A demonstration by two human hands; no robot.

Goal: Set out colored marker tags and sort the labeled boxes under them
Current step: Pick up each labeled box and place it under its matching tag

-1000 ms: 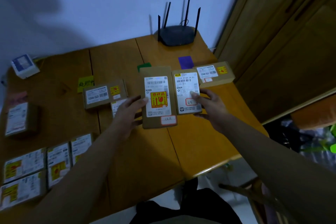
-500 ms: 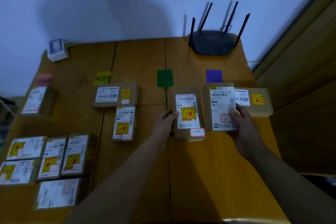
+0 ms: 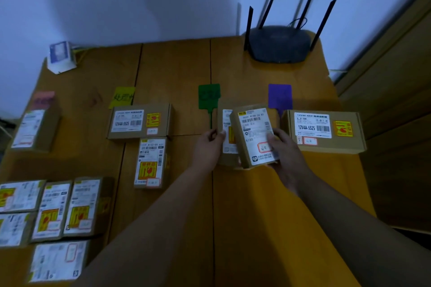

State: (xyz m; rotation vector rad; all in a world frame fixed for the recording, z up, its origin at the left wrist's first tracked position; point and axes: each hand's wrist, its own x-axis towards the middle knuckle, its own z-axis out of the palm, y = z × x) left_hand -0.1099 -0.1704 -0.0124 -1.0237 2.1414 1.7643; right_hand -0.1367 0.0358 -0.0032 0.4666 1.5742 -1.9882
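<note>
Four marker tags lie in a row on the wooden table (image 3: pixel 177 72): pink tag (image 3: pixel 43 98), yellow tag (image 3: pixel 122 97), green tag (image 3: pixel 209 96), purple tag (image 3: pixel 279 95). My right hand (image 3: pixel 283 154) grips a labeled brown box (image 3: pixel 254 135), lifted and tilted, overlapping a second box (image 3: pixel 225 133) below the green tag. My left hand (image 3: pixel 208 149) holds that second box by its left edge. One box (image 3: pixel 325 130) lies below the purple tag. Two boxes (image 3: pixel 140 121) (image 3: pixel 151 162) sit below the yellow tag, one (image 3: pixel 32 129) below the pink.
Several unsorted labeled boxes (image 3: pixel 58 207) are grouped at the table's front left. A black router (image 3: pixel 279 43) with antennas stands at the back right, a small white-blue box (image 3: pixel 61 56) at the back left. A wooden cabinet (image 3: pixel 396 100) flanks the table's right side.
My right hand has lifted its box off the table and swung it leftward over the box at my left hand. The camera has moved closer and tilted.
</note>
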